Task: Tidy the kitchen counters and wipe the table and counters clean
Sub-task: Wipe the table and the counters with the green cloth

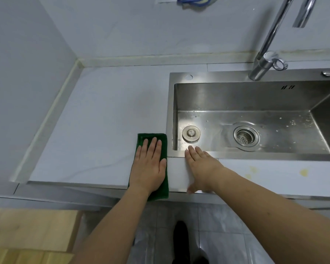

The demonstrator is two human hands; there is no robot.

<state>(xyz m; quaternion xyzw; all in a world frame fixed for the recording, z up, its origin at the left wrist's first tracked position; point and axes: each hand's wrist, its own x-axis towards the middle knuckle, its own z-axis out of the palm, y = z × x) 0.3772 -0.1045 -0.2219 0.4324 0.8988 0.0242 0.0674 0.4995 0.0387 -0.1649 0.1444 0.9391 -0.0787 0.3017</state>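
Grey counter [95, 115] is lying wide leftward of the green cloth [161, 189], which the left hand [151, 166] is pressing flat-fingered lengthwise, while the right hand [200, 168] is resting beside it, fingers straight, holding nothing.

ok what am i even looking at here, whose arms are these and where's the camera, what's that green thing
This is one picture from a camera worn on a person's head, looking forward and down, so the two bare arms are the wearer's own. No robot is involved. The left hand lies flat, fingers straight, pressing a green cloth onto the pale counter, the cloth hanging a little over the front edge. The right hand rests open on the counter, its fingertips reaching the steel rim of the sink. It holds nothing. In the sink lie a round plug and a drain strainer; a tap stands behind. Yellowish stains mark the counter further right.
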